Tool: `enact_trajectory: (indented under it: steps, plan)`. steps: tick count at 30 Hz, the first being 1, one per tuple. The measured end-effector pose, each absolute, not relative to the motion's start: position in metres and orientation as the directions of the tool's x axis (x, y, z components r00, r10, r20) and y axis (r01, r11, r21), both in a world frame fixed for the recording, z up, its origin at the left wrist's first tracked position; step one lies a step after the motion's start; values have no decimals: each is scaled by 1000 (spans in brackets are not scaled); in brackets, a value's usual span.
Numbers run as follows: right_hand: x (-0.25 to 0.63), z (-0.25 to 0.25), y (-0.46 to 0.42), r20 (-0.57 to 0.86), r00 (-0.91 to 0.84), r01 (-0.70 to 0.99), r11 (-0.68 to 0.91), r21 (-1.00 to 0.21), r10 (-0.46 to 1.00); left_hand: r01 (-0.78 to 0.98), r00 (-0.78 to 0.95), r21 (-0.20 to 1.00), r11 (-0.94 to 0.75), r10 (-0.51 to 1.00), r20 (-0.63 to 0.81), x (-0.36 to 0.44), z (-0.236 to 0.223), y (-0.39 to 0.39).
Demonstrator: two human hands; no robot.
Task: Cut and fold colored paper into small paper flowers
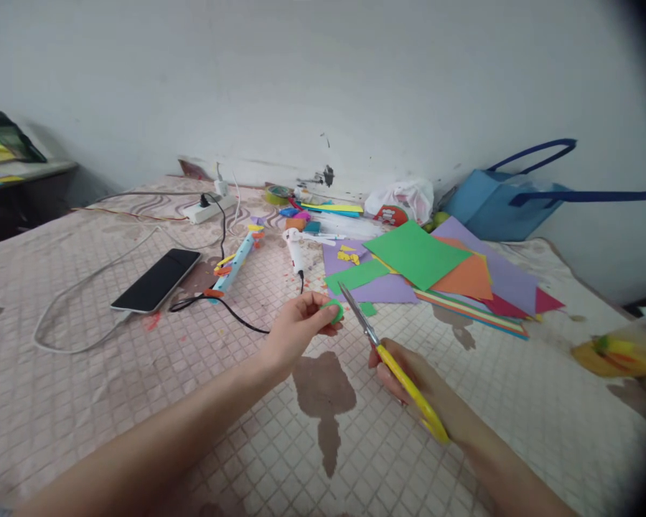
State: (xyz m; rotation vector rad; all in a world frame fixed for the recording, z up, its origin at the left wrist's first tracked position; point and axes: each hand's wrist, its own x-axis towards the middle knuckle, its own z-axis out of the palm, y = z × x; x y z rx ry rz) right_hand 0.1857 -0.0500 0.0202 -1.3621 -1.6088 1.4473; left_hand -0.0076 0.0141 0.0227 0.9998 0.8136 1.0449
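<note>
My left hand (301,323) pinches a small rounded piece of green paper (334,310) between thumb and fingers, above the patterned tablecloth (280,445). To its right, my right hand (409,373) grips scissors (403,377) with yellow handles; their metal blades point up and left, close to the green piece but apart from it. The blades look nearly closed. Behind them lies a small green paper scrap (367,309). A green paper strip (358,276) rests on a purple sheet (392,291) just beyond my hands.
Coloured sheets (417,251) are piled at the right, before a blue bag (498,205). A white glue gun (296,253) lies mid-table with its black cord trailing left. A phone (156,280) is plugged in near a power strip (209,208). A decorated light-blue strip (234,266) lies between.
</note>
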Motion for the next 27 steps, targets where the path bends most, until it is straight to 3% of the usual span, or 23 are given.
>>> enact_trajectory:
  steps: [3, 20, 27]
  plan:
    - [184, 22, -50, -215, -300, 362, -98, -927, 929, -353, 306, 917, 187, 949, -75, -8, 23, 14]
    - [176, 19, -53, -212, -302, 318, -112, -941, 929, -411, 243, 896, 170, 967, -72, -6, 24, 13]
    - [176, 17, -52, -187, -278, 376, -73, -924, 942, -424, 221, 888, 177, 971, -88, -5, 25, 12]
